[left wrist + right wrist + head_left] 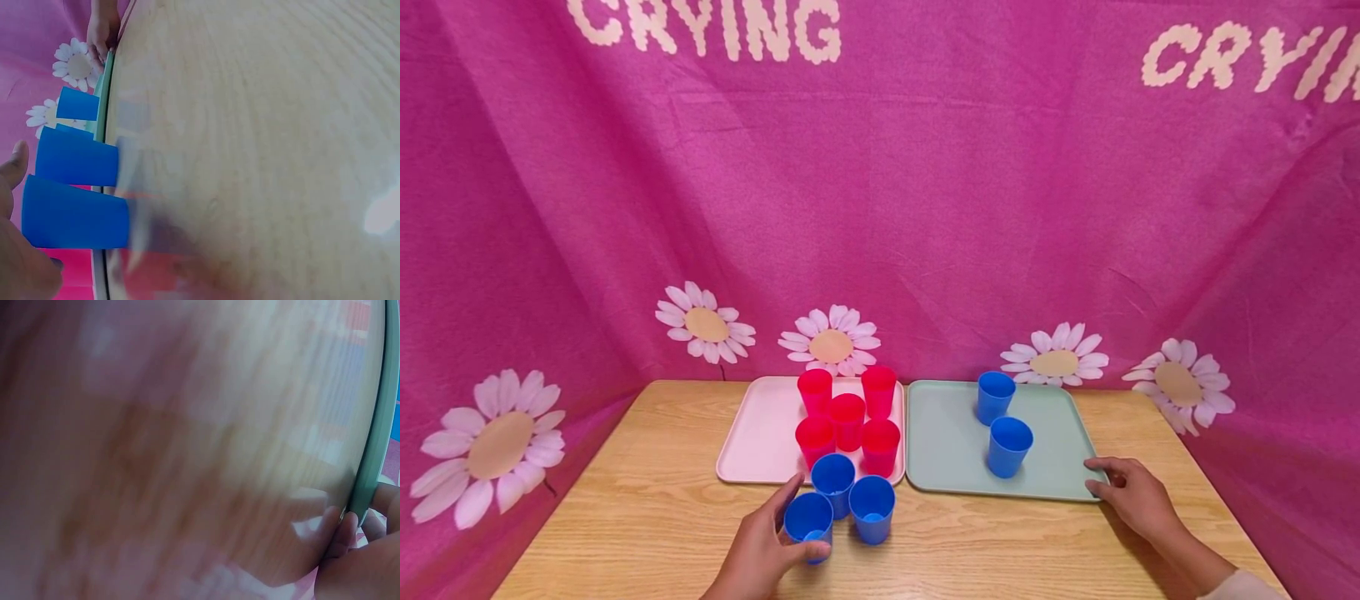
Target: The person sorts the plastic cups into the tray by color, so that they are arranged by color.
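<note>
My left hand (760,546) reaches about the nearest blue cup (808,518) on the wooden table, thumb in front and forefinger along its far left side. In the left wrist view the thumb (15,165) stands out straight by that cup's rim; firm contact does not show. Beside it stand a second blue cup (833,479) and a third blue cup (872,510). My right hand (1138,500) pinches the near right corner of the green tray (947,450), with fingertips (345,531) on its edge in the right wrist view. Two blue cups (1010,447) stand on that tray.
A pink tray (756,433) adjoins the green one on the left and carries several red cups (847,421). Behind the table (625,517) hangs a magenta cloth (925,208) with daisies and lettering.
</note>
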Tool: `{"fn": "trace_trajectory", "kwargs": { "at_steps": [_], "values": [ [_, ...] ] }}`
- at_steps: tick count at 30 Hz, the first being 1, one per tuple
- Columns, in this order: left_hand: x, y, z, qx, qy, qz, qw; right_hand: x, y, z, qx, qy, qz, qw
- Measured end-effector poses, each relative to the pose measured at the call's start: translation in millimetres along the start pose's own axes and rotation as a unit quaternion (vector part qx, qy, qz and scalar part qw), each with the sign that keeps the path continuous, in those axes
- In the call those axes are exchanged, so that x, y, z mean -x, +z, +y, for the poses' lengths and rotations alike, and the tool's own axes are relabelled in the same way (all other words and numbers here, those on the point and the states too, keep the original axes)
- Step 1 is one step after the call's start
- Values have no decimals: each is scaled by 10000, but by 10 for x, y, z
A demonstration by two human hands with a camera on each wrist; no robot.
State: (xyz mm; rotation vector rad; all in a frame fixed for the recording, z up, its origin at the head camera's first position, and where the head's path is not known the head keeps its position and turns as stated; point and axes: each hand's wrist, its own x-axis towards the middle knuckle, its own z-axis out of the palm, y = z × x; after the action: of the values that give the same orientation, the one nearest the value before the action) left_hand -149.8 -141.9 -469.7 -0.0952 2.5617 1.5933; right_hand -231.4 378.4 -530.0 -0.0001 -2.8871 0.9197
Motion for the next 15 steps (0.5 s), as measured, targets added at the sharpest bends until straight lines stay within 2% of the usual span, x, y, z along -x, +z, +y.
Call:
{"fn": "trace_trajectory", "kwargs": {
  "at_steps": [8,15],
  "values": [
    [-30,21,-110,78,-268,39,9996,8,2,-6,-21,42,-11,10000],
    [-8,-13,-99,146,-119,62,9998,6,-6,-8,-23,33,-25,10000]
  ]
}}
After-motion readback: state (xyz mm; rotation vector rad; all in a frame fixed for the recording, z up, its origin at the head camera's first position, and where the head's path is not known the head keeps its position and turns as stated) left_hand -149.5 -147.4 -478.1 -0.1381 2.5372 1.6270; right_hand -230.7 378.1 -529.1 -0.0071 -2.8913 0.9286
